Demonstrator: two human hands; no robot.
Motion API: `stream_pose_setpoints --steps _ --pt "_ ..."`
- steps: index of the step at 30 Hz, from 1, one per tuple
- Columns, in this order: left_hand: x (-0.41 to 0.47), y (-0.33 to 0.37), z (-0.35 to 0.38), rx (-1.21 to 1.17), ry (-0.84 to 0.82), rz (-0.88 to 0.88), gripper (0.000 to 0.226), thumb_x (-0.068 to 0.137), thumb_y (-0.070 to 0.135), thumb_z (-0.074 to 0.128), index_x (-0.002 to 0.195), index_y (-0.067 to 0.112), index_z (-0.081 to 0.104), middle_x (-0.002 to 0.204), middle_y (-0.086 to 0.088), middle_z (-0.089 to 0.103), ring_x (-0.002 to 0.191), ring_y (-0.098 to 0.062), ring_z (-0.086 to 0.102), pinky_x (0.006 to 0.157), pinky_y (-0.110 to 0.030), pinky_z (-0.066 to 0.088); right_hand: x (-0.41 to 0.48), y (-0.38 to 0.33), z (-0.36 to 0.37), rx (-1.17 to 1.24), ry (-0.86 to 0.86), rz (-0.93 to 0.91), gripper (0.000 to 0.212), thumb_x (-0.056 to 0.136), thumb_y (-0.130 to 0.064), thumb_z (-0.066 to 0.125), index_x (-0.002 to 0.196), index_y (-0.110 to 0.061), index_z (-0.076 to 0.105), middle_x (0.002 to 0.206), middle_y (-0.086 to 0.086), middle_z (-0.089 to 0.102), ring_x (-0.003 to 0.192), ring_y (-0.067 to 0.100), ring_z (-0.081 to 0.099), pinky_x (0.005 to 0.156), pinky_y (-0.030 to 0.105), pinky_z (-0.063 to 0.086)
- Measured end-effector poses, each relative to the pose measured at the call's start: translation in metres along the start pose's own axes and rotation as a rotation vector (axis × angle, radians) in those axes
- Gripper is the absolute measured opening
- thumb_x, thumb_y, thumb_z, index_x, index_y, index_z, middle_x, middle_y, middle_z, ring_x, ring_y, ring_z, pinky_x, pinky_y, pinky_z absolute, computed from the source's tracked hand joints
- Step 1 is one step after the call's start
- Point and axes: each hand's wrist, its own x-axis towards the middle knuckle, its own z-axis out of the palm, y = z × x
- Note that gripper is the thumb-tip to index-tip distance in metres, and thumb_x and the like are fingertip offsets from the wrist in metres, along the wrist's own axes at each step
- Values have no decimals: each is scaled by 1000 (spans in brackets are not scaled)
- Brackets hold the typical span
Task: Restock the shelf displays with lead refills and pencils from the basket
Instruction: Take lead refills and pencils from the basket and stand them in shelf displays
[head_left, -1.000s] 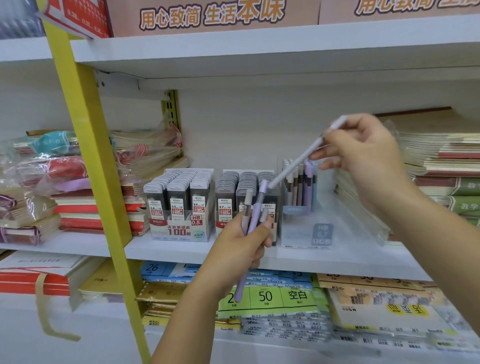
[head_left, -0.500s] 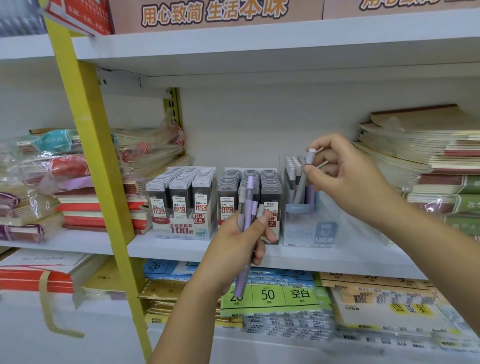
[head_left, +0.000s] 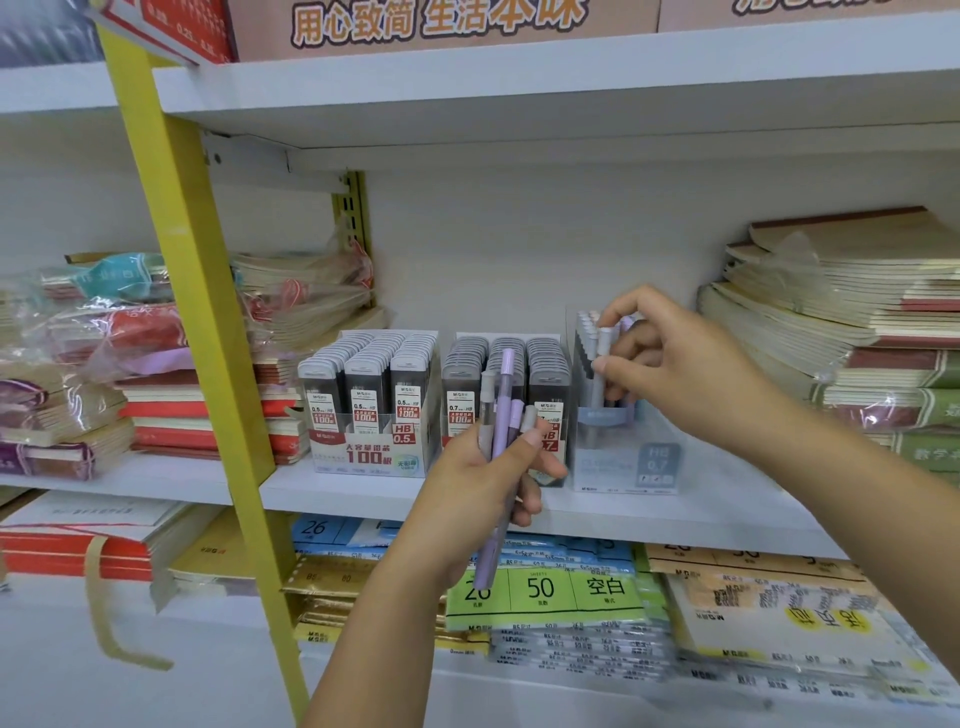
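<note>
Gripping pencils, left hand and right hand hover over white shelf beside notebooks.

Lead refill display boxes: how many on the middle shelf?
2. The 0.5 box stands left; the 0.7 box stands right of it, partly behind the left hand gripping pencils, beside the clear pencil display.

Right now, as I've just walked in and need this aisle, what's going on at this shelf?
A person is restocking the shelf. The right hand pinches one pencil upright in the clear display box, among those already standing there. The left hand grips spare pencils in front of the refill boxes.
</note>
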Motion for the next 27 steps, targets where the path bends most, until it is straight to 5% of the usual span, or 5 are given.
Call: stream_pose_setpoints --steps 4,9,14,21,27 --pt "-1 -1 -1 -41 -36 -7 25 98 33 57 117 20 67 100 -9 78 77 -19 75 65 -26 59 -1 6 9 -127 41 6 24 85 -24 71 92 -38 53 75 -9 63 70 9 63 72 40 55" --pt "-1 2 -1 -29 -78 -5 32 92 48 57 119 32 66 107 -5 77 94 -25 76 80 -35 62 -18 -5 12 -260 290 -200 17 89 -26 61 103 -22 68 88 -10 51 73 4 49 69 5 36" --pt "-3 7 8 -15 -140 6 41 89 49 58 116 19 67 103 -6 78 75 -19 75 70 -31 62 -32 -16 26 3 -60 -24 19 90 -25 64 107 -27 71 96 -3 57 87 5 54 73 8 37" --pt "-3 5 10 -24 -161 -17 44 89 45 56 111 8 65 95 -5 78 69 -14 71 66 -27 60 -31 -19 10 506 181 178 7 90 -17 63 92 -19 70 84 -2 73 75 6 67 65 16 52" --pt "-1 2 16 100 -93 5 31 101 40 51 108 12 64 90 -3 76 58 -10 57 47 -21 45 -33 -25 9 606 91 122 13 93 -6 58 104 -14 58 84 6 75 71 16 71 56 24 56"
